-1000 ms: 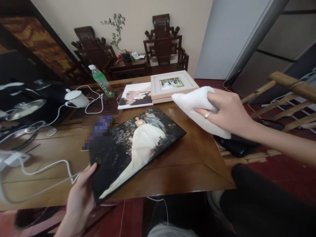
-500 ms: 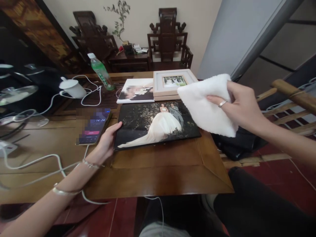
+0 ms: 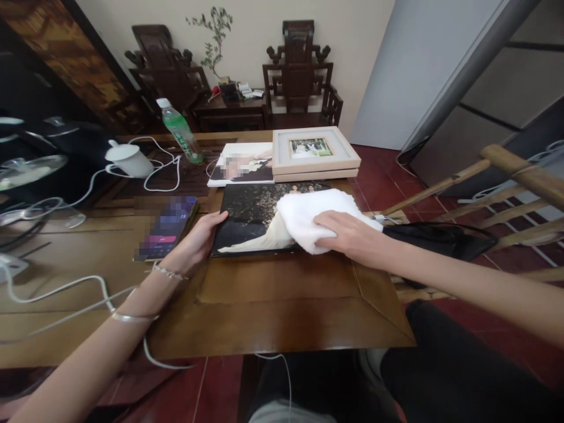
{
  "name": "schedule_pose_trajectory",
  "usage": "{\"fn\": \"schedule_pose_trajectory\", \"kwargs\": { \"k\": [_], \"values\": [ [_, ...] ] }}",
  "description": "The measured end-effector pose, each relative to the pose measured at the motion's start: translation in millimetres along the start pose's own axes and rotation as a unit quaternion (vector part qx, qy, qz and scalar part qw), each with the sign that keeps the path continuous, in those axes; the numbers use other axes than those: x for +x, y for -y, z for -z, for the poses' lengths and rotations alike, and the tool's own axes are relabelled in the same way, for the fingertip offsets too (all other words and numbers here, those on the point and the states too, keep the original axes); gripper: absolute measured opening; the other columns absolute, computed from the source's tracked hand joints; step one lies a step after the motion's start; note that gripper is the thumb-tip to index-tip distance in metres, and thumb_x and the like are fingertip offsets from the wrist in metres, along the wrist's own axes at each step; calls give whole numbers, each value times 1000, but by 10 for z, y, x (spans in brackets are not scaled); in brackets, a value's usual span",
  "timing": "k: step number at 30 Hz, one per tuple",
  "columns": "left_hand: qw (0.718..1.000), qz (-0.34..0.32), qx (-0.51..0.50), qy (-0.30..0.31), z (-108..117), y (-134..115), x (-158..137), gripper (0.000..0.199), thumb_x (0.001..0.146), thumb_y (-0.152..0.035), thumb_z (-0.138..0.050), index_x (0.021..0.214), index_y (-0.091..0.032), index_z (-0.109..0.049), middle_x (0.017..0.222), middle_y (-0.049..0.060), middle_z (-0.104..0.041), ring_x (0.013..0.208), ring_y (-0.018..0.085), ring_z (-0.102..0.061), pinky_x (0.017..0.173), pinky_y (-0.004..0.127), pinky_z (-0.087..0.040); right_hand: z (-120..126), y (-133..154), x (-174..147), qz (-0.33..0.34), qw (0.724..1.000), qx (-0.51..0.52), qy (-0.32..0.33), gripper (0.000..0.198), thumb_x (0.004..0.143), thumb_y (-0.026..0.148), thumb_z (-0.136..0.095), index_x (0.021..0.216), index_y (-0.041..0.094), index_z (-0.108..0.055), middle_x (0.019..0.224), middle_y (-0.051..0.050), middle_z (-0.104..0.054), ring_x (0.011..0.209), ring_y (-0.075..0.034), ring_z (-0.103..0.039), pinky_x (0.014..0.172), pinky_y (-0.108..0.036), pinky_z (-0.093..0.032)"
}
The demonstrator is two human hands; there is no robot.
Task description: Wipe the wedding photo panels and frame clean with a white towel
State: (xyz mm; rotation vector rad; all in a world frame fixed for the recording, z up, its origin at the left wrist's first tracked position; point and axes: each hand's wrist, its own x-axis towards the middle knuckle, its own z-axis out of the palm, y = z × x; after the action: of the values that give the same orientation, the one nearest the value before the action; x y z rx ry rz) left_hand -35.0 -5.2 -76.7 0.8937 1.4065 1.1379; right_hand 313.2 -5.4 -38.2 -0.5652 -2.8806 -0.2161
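A dark wedding photo panel [image 3: 251, 217] lies near the front of the wooden table, its picture facing up. My left hand [image 3: 204, 236] grips the panel's left edge, thumb on top and the other fingers hidden below. In my right hand [image 3: 348, 235] is a folded white cloth [image 3: 308, 208], pressed onto the right part of the panel and covering much of the picture there. Just behind the panel are a white-edged photo print [image 3: 247, 163] and light wooden picture frames [image 3: 315, 150], stacked one on another.
A phone [image 3: 170, 229] lies left of the panel on the table [image 3: 282, 311], among white cables [image 3: 103, 282]. Farther back stand a green-labelled bottle [image 3: 183, 132] and a white lidded cup [image 3: 129, 158]. A wooden chair [image 3: 515, 167] is at the right.
My right hand has brought the cloth down and left, from the air at the right onto the panel. The panel has shifted slightly right, with my left hand still at its edge.
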Motion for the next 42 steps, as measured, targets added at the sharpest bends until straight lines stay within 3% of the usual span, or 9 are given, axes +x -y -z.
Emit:
{"fn": "schedule_pose_trajectory", "kwargs": {
  "k": [5, 9, 13, 16, 20, 24, 31, 36, 42],
  "values": [
    [977, -16, 212, 10, 92, -64, 124, 39, 71, -57, -76, 74, -19, -67, 68, 2, -68, 62, 19, -62, 57, 27, -45, -92, 40, 14, -81, 990, 65, 95, 70, 82, -13, -38, 131, 28, -66, 166, -14, -38, 155, -39, -28, 112, -75, -34],
    [851, -121, 509, -43, 116, -129, 191, 58, 82, -68, -64, 52, -24, -42, 50, 0, -47, 56, 20, -54, 58, 30, -35, -97, 59, 18, -95, 980, 82, 156, 87, 69, -19, -35, 137, 28, -63, 171, -11, -28, 157, -42, -14, 112, -81, -28],
    [771, -155, 607, -110, 48, -70, 121, 54, 88, -72, -55, 66, -23, -55, 66, 8, -61, 74, 32, -67, 69, 37, -47, -122, 153, 23, -101, 981, 62, 150, 83, 70, -20, -36, 134, 25, -65, 170, -13, -29, 156, -45, -13, 111, -82, -27],
    [773, -225, 575, -145, -16, 80, 46, 54, 89, -65, -59, 108, -14, -65, 108, 19, -66, 102, 38, -68, 88, 46, -54, -161, 225, 12, -100, 984, 49, 136, 79, 72, -20, -38, 130, 24, -68, 168, -14, -32, 155, -46, -16, 110, -83, -29],
    [770, -380, 511, -30, -53, 265, 49, 63, 95, -52, -58, 144, -13, -48, 154, 24, -41, 147, 39, -37, 120, 56, -34, -191, 293, 2, -105, 987, 40, 116, 74, 74, -19, -41, 129, 23, -68, 168, -16, -32, 154, -47, -20, 108, -83, -31],
    [787, -384, 481, 38, -13, 315, 138, 57, 97, -50, -56, 142, -16, -51, 159, 23, -38, 150, 39, -33, 122, 63, -28, -124, 385, -10, -94, 987, 43, 125, 73, 74, -18, -41, 128, 23, -68, 168, -16, -32, 155, -46, -17, 109, -83, -30],
    [810, -360, 459, 56, 11, 317, 190, 56, 96, -49, -59, 142, -17, -53, 160, 21, -41, 152, 38, -32, 122, 67, -25, 12, 397, -87, -78, 982, 74, 153, 80, 68, -18, -40, 130, 25, -65, 169, -13, -32, 156, -42, -16, 111, -80, -31],
    [811, -349, 465, 66, -5, 301, 211, 60, 97, -51, -57, 145, -16, -51, 162, 21, -40, 154, 37, -29, 122, 68, -24, -43, -29, 13, -97, 981, 63, 155, 83, 64, -17, -37, 134, 22, -61, 166, -16, -37, 156, -40, -23, 110, -75, -37],
    [815, -341, 464, 64, -9, 287, 220, 57, 99, -50, -52, 146, -17, -51, 164, 20, -39, 156, 34, -28, 123, 66, -23, -53, -648, 375, -125, 978, 67, 155, 65, 69, -9, -45, 127, 17, -62, 132, -21, -67, 131, -36, -60, 96, -50, -55]
  ]
}}
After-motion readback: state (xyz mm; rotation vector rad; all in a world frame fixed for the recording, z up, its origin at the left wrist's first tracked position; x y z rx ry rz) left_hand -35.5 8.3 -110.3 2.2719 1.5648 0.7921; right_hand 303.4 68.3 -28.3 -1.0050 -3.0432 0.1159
